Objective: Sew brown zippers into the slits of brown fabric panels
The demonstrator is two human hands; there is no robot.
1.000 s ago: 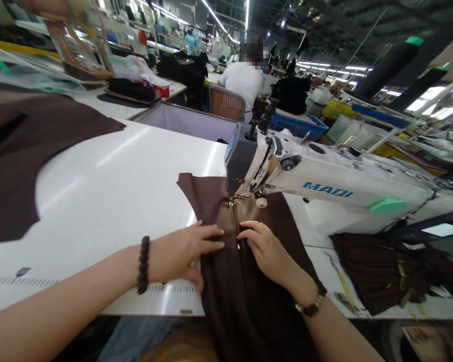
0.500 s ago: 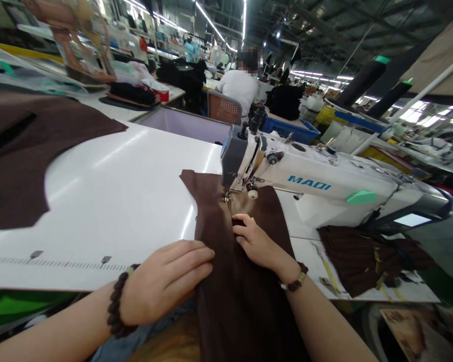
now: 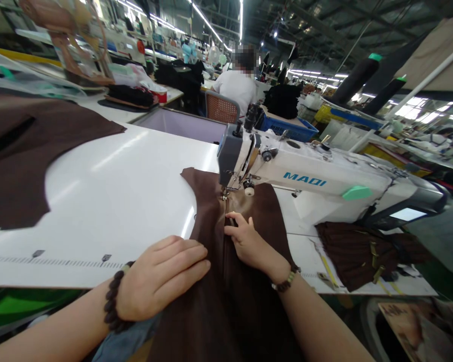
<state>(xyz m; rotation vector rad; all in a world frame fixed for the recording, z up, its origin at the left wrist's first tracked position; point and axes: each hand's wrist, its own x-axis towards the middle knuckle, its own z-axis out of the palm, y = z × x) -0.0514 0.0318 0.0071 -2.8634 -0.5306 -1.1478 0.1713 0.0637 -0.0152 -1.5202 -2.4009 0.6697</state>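
Left hand [image 3: 160,279] now sits lower and nearer the body than in the earlier frame, while the right hand [image 3: 249,246] has moved closer to the needle. Surveying left to right: a cut dark-brown fabric panel [image 3: 11,161] lies on the glossy white sewing table [image 3: 109,201]. The left hand rests flat, fingers together and released, pressing on the long dark-brown fabric piece [image 3: 264,211] without gripping it. That piece runs from beyond the table's front edge up to the metal presser foot [image 3: 224,193] of the white MAQI industrial sewing machine [image 3: 317,178]. The right hand's fingers are lightly curled and unclenched, their tips on the cloth beside the central seam line. Further right, a folded stack of dark-brown fabric [image 3: 357,254] lies on the table. Step judged in hand: guiding the central seam under the foot. The next move calls for keeping both sides flat and level at the needle.
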